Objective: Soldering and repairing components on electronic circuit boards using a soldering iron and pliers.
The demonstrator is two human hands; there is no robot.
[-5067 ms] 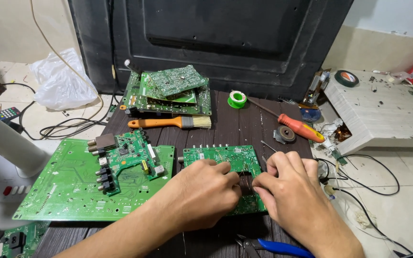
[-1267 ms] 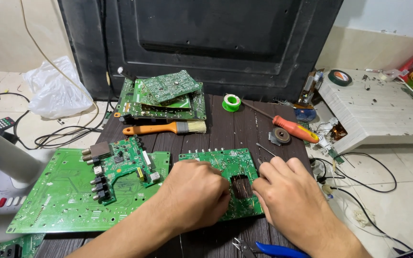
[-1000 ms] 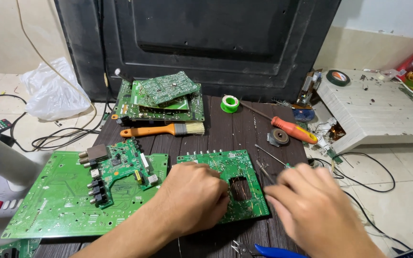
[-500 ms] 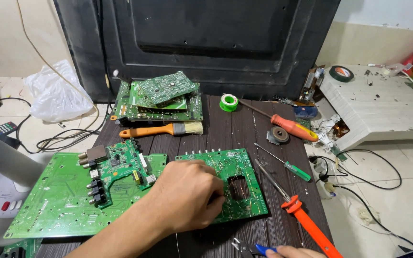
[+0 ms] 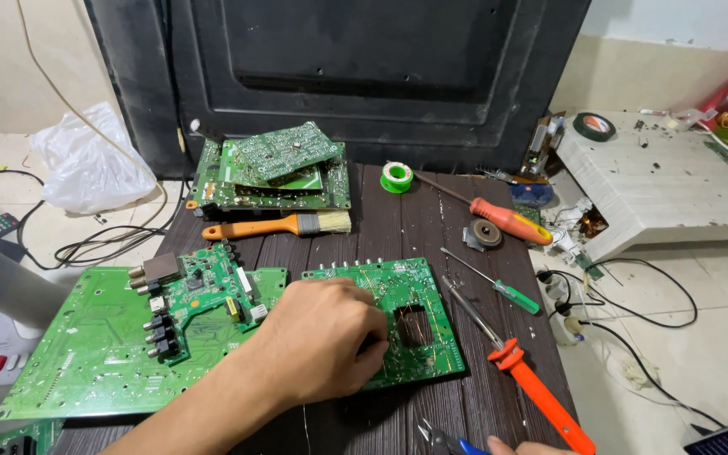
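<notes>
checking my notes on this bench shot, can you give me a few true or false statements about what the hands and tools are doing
1. The left hand rests on the green circuit board with the square hole. True.
2. The brush lies in front of the stack of boards. True.
3. The right hand grips the big orange screwdriver. False: only a fingertip shows at the bottom edge, next to blue-handled pliers; the screwdriver lies free on the table.
4. The small green screwdriver lies on top of the large board at the left. False: it lies on the table to the right of the holed board.
5. The green solder roll sits on the white block. False: it is on the dark table.
</notes>
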